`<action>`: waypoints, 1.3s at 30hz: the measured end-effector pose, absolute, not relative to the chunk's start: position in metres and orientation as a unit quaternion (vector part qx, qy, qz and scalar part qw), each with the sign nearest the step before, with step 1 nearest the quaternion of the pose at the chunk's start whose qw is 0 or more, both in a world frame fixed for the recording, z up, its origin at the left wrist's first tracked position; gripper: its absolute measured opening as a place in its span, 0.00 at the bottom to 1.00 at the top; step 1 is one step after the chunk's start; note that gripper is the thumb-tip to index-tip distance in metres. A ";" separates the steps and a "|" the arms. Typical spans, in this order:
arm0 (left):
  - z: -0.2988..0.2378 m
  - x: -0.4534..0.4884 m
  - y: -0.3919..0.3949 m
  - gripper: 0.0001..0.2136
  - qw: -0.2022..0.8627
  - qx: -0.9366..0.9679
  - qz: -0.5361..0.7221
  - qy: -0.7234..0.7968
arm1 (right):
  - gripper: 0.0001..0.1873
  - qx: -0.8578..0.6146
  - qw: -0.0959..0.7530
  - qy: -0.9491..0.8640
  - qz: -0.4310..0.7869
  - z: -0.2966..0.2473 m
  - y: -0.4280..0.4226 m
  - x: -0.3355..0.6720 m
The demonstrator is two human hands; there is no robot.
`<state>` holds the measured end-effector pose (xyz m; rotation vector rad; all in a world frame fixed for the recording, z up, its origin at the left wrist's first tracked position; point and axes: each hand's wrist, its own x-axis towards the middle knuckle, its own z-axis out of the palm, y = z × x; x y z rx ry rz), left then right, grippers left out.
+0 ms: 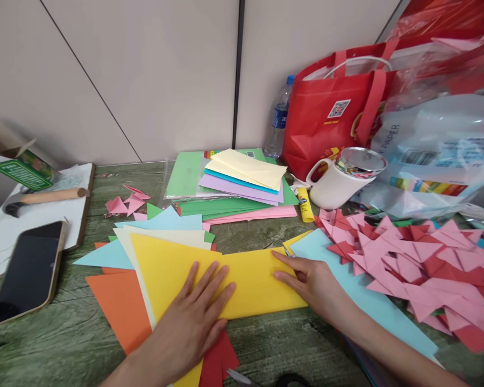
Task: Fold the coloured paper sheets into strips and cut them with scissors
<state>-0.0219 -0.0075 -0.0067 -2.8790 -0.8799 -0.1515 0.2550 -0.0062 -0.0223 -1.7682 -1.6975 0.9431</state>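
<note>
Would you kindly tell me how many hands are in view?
2: the left hand, fingers spread on the yellow paper, and the right hand at that paper's right part.

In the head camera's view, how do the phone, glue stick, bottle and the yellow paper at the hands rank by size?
1. Yellow paper
2. Phone
3. Bottle
4. Glue stick

The phone's nearness flatters it against the bottle.

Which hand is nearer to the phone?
Left. The left hand rests on yellow paper, to the right of the phone; the right hand, also on yellow paper, is farther right.
</note>
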 end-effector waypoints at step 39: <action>-0.005 -0.022 -0.009 0.21 0.051 -0.953 -0.050 -0.293 | 0.29 -0.660 0.270 -0.642 0.283 -0.025 -0.008 0.254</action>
